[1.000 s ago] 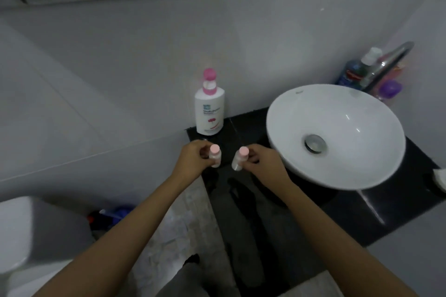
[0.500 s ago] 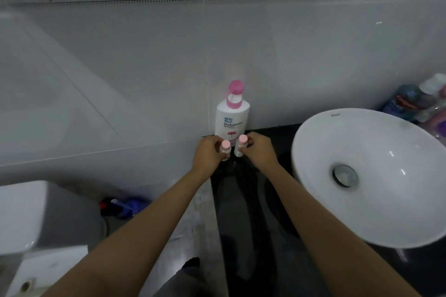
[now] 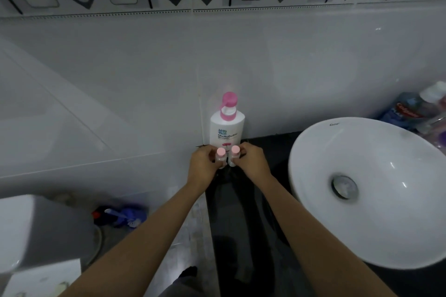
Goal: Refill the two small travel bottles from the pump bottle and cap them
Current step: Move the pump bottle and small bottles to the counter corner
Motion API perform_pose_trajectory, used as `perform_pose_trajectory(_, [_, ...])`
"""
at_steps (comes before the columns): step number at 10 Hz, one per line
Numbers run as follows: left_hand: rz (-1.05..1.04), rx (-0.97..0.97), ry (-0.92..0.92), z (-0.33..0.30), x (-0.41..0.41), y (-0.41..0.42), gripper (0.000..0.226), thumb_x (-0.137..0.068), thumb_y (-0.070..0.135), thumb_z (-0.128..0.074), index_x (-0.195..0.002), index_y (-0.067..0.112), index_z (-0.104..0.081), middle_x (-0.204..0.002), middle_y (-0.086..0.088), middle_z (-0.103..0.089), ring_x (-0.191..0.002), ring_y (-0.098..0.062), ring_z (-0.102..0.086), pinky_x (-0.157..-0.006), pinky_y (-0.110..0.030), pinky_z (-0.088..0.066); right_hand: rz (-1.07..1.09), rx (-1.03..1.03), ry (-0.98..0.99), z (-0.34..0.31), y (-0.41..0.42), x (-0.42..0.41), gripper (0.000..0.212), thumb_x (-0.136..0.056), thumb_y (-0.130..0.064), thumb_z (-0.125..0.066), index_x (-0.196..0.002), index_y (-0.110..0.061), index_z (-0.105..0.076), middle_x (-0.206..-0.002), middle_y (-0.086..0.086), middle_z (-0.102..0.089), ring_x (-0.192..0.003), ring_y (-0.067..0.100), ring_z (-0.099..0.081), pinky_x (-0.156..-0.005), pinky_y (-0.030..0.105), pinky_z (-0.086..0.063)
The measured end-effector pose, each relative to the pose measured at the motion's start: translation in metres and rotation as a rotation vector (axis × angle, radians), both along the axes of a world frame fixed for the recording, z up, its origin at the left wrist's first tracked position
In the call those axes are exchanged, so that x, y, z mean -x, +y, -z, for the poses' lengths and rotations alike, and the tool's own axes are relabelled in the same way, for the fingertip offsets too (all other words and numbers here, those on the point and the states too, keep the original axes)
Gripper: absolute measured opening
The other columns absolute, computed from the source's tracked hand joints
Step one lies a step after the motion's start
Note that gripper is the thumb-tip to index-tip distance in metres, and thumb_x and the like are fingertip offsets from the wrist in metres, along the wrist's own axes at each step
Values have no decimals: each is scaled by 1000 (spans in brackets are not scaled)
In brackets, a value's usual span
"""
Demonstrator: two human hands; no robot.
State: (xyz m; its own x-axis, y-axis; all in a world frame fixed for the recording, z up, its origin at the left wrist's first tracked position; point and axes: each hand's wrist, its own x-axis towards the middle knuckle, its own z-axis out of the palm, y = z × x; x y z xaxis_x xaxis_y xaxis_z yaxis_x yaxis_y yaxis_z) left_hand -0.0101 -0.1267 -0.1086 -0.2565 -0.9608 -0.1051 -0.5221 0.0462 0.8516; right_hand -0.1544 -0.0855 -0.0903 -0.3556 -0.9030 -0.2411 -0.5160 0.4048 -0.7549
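Note:
A white pump bottle with a pink pump head stands against the tiled wall at the back of the black counter. Right in front of it are two small clear travel bottles with pink caps on. My left hand is closed around the left travel bottle. My right hand is closed around the right travel bottle. Both stand upright, side by side and almost touching. Their lower parts are hidden by my fingers, so I cannot tell whether they rest on the counter.
A white bowl sink fills the counter's right side. Toiletry bottles crowd the back right corner. A white toilet tank is at lower left, with a blue item on the floor beside it.
Both hands have carried the travel bottles forward and closer together, up to the base of the pump bottle. The view has shifted, with the sink now further right.

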Motion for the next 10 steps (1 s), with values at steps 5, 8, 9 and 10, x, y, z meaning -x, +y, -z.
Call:
perform_pose_trajectory(5, [33, -57, -12, 7, -8, 5, 30, -68, 6, -81, -94, 12, -67, -89, 1, -67, -80, -12, -63, -70, -15, -46, -5, -37, 12, -7, 7, -4, 39, -81, -11, -69, -119, -9, -59, -113, 12, -68, -104, 25, -64, -95, 43, -51])
perform_pose_trajectory(8, [65, -64, -77, 3, -16, 9, 38, -63, 8, -84, -98, 9, -67, -95, -4, -65, -85, -16, -59, -78, -27, -49, 1, -142, 57, -13, 14, -5, 41, -79, -16, -72, -115, -8, -55, -114, 15, -64, -104, 28, -61, -90, 40, -51])
perform_pose_trajectory(9, [91, -52, -92, 3, -18, 12, 41, -64, 11, -84, -101, 10, -67, -100, -6, -65, -88, -16, -58, -78, -26, -46, 3, -154, 43, -12, 18, -4, 49, -77, -14, -74, -120, -8, -53, -118, 15, -62, -108, 28, -59, -88, 34, -47])
perform_pose_trajectory(10, [105, -65, -125, 1, -19, 14, 44, -64, 13, -84, -104, 10, -66, -105, -9, -65, -90, -17, -57, -79, -27, -46, -1, -178, 34, -13, 23, -4, 58, -74, -13, -77, -125, -7, -51, -121, 17, -61, -111, 28, -59, -88, 32, -45])
